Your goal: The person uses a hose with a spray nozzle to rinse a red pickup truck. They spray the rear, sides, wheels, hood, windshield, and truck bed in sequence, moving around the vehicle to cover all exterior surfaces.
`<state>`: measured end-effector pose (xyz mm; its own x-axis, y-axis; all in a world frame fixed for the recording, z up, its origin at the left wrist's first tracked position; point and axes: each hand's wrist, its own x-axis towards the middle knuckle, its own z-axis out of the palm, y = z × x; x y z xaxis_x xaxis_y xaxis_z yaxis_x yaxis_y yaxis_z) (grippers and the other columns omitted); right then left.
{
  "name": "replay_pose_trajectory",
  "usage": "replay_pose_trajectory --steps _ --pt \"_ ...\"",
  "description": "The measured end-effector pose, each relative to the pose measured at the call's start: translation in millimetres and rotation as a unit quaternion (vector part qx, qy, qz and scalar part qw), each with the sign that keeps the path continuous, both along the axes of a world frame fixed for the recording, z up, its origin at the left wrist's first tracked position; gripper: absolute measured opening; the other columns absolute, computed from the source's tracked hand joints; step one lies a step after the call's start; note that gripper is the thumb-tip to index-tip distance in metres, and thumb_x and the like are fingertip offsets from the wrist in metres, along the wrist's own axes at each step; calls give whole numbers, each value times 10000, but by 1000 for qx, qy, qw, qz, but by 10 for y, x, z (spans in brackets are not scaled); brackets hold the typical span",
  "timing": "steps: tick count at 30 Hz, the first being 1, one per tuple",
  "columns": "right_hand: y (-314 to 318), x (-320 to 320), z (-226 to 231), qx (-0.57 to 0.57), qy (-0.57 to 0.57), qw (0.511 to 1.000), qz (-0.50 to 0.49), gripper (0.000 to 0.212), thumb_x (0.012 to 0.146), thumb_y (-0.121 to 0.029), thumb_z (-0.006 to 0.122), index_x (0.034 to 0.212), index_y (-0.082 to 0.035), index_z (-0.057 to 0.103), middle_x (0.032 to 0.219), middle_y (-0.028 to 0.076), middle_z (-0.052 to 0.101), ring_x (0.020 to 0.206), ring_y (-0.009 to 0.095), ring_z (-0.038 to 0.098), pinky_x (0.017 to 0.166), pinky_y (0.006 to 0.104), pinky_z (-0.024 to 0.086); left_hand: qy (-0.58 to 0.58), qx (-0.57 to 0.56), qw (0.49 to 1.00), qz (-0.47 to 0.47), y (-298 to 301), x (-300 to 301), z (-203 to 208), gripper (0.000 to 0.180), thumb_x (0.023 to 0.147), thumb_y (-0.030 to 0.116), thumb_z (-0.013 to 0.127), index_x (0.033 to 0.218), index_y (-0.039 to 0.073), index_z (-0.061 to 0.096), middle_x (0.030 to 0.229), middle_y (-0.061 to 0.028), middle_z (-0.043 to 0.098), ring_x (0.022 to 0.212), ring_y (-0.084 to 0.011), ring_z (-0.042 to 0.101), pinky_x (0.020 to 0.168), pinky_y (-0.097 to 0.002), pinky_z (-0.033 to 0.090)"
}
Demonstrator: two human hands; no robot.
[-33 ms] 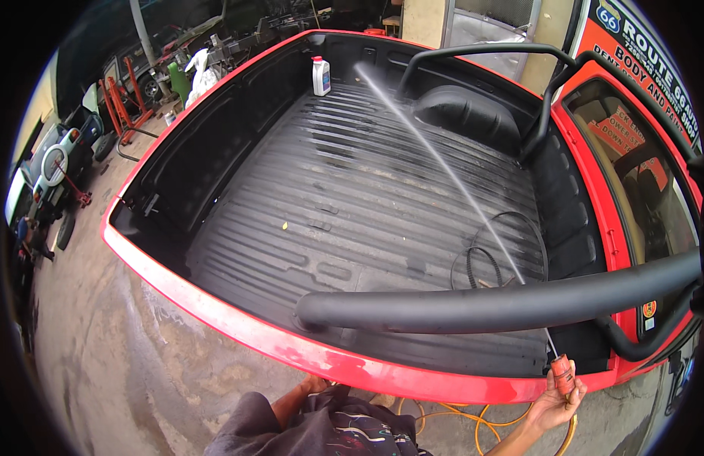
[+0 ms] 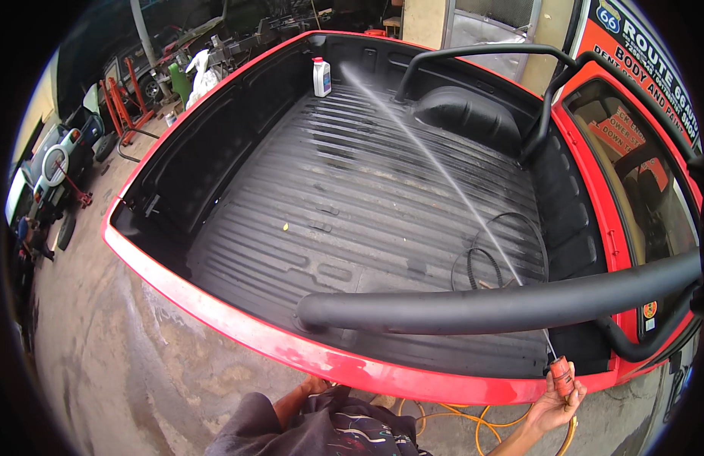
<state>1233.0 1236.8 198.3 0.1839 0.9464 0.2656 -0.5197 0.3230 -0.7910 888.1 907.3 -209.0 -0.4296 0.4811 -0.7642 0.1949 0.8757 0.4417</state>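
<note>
My right hand is closed around a red spray nozzle fed by a yellow hose. From it a thin water jet crosses under the roll bar and reaches the far part of the black truck bed. A white bottle with a red cap stands upright by the bed's far left corner, just left of where the jet ends. Low at the near red side rail is my left hand, its fingers mostly hidden.
A thick black roll bar spans the near right of the bed. A black coiled hose lies on the ribbed floor beneath the jet. The red cab closes the right side. A red floor jack and car parts stand at left.
The far end of the water jet has swung slightly left, toward the bottle. The right hand and nozzle have shifted only a little.
</note>
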Motion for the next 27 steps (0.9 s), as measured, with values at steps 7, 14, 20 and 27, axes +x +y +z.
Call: replay_pose_trajectory --steps 7,14,20,27 --pt "-41 -117 33 -38 -100 994 12 147 894 -168 446 948 -33 471 1121 294 555 1025 343 603 798 420 576 -1 5 1000 7 49 -25 3 310 811 307 556 970 73 682 887 -124 683 846 -250 643 734 -372 503" --pt "55 -137 31 54 -209 953 211 147 891 -165 477 938 -27 471 1080 253 585 1006 342 608 822 444 558 -6 16 999 31 -10 47 5 312 810 310 555 970 74 683 892 -125 683 856 -254 643 744 -374 502" --pt "374 37 178 -79 -197 970 118 184 869 -222 542 905 -53 480 1033 241 599 974 335 619 724 433 589 -16 6 998 65 -222 112 -8 314 809 313 554 969 75 684 896 -126 684 865 -257 642 753 -376 501" --pt "548 -96 228 -149 -192 948 207 199 845 -186 566 949 -39 482 975 146 592 867 260 646 662 415 610 -27 -8 994 102 -387 204 -18 317 808 316 552 968 77 685 901 -127 684 875 -261 642 763 -378 500"
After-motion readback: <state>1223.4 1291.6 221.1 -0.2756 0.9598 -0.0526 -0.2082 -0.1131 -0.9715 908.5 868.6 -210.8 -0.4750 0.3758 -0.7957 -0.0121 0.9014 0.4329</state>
